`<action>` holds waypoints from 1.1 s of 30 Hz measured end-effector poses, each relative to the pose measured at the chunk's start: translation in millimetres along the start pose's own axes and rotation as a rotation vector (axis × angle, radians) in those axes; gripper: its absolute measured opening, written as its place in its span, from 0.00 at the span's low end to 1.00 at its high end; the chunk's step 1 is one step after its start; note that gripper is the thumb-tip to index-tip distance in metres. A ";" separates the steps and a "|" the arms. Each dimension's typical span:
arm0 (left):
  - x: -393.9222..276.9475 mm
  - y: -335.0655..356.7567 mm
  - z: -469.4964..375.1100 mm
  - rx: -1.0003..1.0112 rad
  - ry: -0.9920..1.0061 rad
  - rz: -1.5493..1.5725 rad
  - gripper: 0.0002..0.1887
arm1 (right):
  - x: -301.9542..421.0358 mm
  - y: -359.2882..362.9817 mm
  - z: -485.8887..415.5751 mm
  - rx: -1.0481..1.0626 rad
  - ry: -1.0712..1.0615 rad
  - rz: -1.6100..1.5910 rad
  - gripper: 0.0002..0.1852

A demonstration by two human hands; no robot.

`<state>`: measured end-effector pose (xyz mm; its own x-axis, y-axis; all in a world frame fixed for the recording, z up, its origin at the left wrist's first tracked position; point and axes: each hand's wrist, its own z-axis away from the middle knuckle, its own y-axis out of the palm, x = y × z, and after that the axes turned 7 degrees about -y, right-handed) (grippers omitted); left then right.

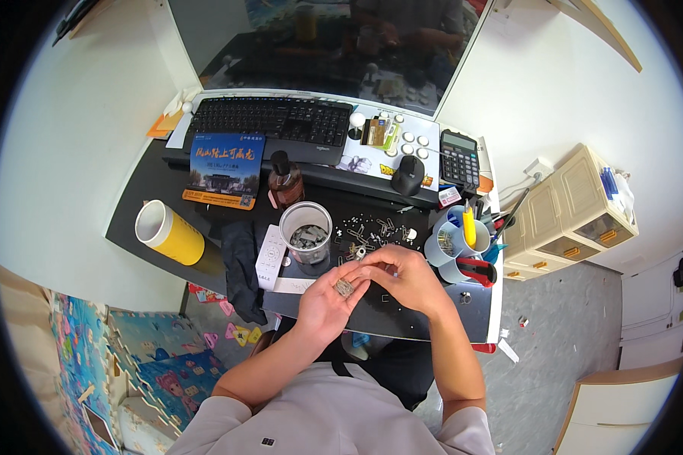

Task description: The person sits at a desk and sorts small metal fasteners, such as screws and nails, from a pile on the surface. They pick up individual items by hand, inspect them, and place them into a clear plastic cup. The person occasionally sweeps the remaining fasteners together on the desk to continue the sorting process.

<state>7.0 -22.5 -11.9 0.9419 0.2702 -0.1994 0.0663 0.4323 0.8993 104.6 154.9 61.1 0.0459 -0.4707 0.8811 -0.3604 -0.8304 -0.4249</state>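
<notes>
My left hand (325, 301) is palm up over the front of the black desk. In its palm lies a small heap of tiny brownish-grey pieces (344, 288), too small to name surely. My right hand (404, 278) comes in from the right, its thumb and forefinger bent down at the left fingertips. Whether it pinches anything is hidden. Just beyond the fingers lie scattered paper clips (384, 226) and tiny white bits. To the left stands a clear round tub (306, 219) holding grey metal pieces that look like staple strips.
At right, a light-blue pen holder (443, 259) carries a yellow cutter (469, 226) and a red cutter (478, 271). A white remote control (271, 257), amber bottle (286, 185) and yellow cup (171, 233) stand or lie leftward. Behind are a keyboard (273, 122), mouse (408, 175) and calculator (460, 159).
</notes>
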 end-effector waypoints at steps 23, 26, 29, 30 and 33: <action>-14.0 0.2 12.2 -0.013 -0.020 -0.034 0.22 | -82.7 -11.5 -63.7 -0.122 0.188 0.628 0.02; -15.4 4.8 13.4 -0.028 0.002 -0.016 0.21 | -20.1 -5.9 -43.3 -0.173 0.124 0.328 0.03; -8.0 4.3 4.3 -0.048 0.012 0.003 0.21 | 3.4 17.3 -15.5 -0.021 0.024 0.156 0.06; -5.8 4.3 1.9 -0.055 0.021 0.014 0.21 | 0.2 17.1 -12.4 -0.076 -0.014 0.203 0.07; -5.0 5.9 5.4 -0.084 0.016 -0.057 0.20 | -28.1 4.7 -5.7 -0.334 -0.030 0.389 0.09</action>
<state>4.5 -25.9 -3.5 0.9319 0.2564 -0.2565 0.0917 0.5178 0.8506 96.3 165.9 35.5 -0.1259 -0.7383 0.6627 -0.6338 -0.4540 -0.6262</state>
